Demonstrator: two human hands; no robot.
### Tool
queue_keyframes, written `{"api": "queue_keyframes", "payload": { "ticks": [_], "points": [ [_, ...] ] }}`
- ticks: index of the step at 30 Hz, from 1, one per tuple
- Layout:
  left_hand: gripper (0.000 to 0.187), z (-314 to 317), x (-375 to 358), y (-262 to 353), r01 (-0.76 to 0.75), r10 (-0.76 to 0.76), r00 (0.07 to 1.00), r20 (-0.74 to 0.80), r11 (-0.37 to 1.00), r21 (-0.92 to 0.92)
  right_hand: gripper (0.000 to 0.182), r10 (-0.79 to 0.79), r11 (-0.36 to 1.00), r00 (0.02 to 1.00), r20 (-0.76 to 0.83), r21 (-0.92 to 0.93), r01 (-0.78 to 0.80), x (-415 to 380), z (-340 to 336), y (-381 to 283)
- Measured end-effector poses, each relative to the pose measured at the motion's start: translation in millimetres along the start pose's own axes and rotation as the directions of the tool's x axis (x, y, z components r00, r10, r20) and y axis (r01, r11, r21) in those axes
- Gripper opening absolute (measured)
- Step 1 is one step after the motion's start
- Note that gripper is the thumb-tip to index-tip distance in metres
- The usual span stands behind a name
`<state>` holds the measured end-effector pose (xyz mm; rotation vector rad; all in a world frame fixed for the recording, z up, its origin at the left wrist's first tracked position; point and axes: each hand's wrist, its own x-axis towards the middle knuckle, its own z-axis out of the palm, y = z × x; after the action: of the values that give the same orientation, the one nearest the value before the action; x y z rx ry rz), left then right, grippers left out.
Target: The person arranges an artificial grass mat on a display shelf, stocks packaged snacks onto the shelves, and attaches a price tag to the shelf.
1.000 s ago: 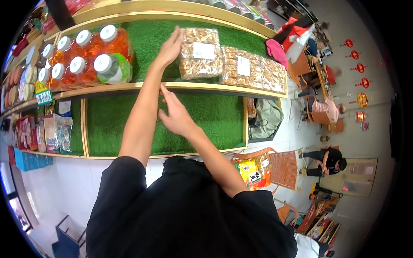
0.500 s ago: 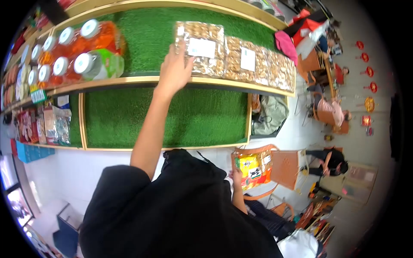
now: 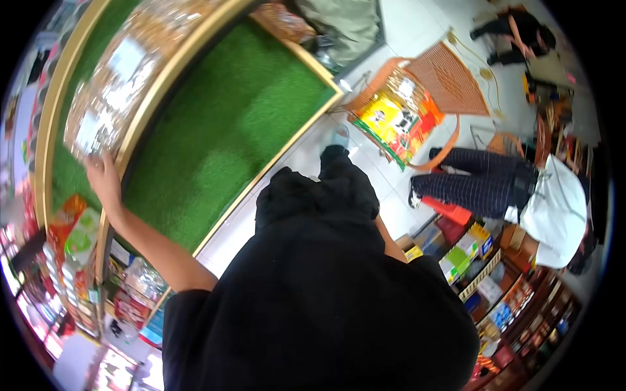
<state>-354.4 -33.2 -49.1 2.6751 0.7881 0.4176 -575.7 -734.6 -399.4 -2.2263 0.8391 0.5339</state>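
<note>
The left hand (image 3: 103, 177) reaches up to the upper shelf (image 3: 147, 104) and rests on the near end of the snack packet (image 3: 88, 133), a clear bag of brown pieces with a white label; the fingers look partly curled over its edge, though blur keeps me from telling whether they grip it or merely press on it. That packet lies flat at the end of a row of like packets (image 3: 140, 58) running away toward one o'clock along the shelf, labels up, which probably keeps them readable and stops them sliding off the wooden lip. The right hand is hidden behind the person's black-clad body, so its state cannot be told. Below the upper shelf, the lower shelf (image 3: 228, 124) is lined with green turf. At about one o'clock from the person's feet an orange basket (image 3: 450, 85) sits on the floor, holding bright yellow and orange snack bags (image 3: 391, 120), likely stock kept within reach. At three o'clock another person (image 3: 508, 189) in striped trousers and a white top bends over near crowded shelves. Orange bottles (image 3: 72, 238) stand at nine o'clock, beyond the arm.
</note>
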Motion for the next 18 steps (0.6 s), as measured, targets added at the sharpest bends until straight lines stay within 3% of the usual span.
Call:
{"api": "queue_keyframes", "payload": {
  "ticks": [1,2,4,5,6,7,8,9,10,11,13,14,15,16,17,18],
  "points": [
    [0.069,11,-13,19,0.068,-0.057,0.997,-0.051,0.965,0.253,0.019,-0.065,0.998,0.996,-0.067,0.0,0.065,16,-3,0],
    [0.073,15,-32,67,0.249,-0.228,0.968,-0.1,0.873,0.419,0.019,-0.093,0.996,0.991,-0.098,-0.002,0.093,34,-10,-1],
    [0.076,44,-54,69,0.108,-0.049,0.988,-0.144,0.895,0.433,0.021,-0.096,0.995,0.992,-0.085,0.024,0.099,70,-30,10],
    [0.077,57,-65,82,0.158,-0.12,0.986,-0.116,0.896,0.415,0.022,-0.094,0.995,0.994,-0.059,0.035,0.096,88,-39,20],
    [0.078,70,-74,106,0.188,-0.183,0.982,-0.053,0.891,0.414,0.02,0.092,0.981,0.996,0.011,0.17,-0.092,96,-63,10],
    [0.072,88,-76,111,0.103,-0.135,0.99,0.031,0.869,0.484,0.018,0.257,0.917,0.962,0.097,0.29,-0.274,108,-94,-8],
    [0.062,102,-83,170,0.09,-0.23,0.952,0.202,0.841,0.533,0.018,0.335,0.849,0.936,0.106,0.396,-0.349,128,-108,-8],
    [0.049,123,-107,236,0.024,-0.088,0.977,0.194,0.95,0.311,0.018,0.412,0.769,0.902,0.13,0.481,-0.421,146,-122,0],
    [0.042,153,-123,266,-0.192,0.192,0.968,0.164,0.981,-0.017,0.02,0.422,0.793,0.896,0.141,0.422,-0.44,167,-134,10],
    [0.034,179,-144,306,-0.112,0.168,0.95,0.262,0.97,-0.217,0.023,0.423,0.819,0.893,0.155,0.357,-0.45,193,-142,17],
    [0.026,219,-195,358,-0.043,0.168,0.743,0.648,0.978,-0.204,0.026,0.189,0.982,0.982,-0.02,-0.023,-0.189,238,-152,22],
    [0.024,241,-217,358,-0.201,0.372,0.616,0.694,0.927,-0.317,0.026,0.091,0.993,0.996,0.019,-0.076,-0.089,256,-161,14],
    [0.022,258,-244,378,-0.068,0.315,0.549,0.774,0.94,-0.334,0.027,-0.01,0.992,0.998,0.063,-0.122,0.018,279,-171,0],
    [0.021,278,-266,382,-0.015,0.295,0.458,0.839,0.946,-0.324,0.028,0.037,0.987,0.999,0.04,-0.157,-0.03,308,-170,-18],
    [0.021,280,-285,414,0.059,0.311,0.376,0.873,0.932,-0.357,0.036,-0.145,0.975,0.988,-0.054,-0.175,0.133,335,-164,-24],
    [0.021,298,-300,412,0.009,0.347,0.292,0.891,0.931,-0.365,0.054,-0.237,0.966,0.965,-0.11,-0.127,0.223,351,-174,-46]
  ]
}}
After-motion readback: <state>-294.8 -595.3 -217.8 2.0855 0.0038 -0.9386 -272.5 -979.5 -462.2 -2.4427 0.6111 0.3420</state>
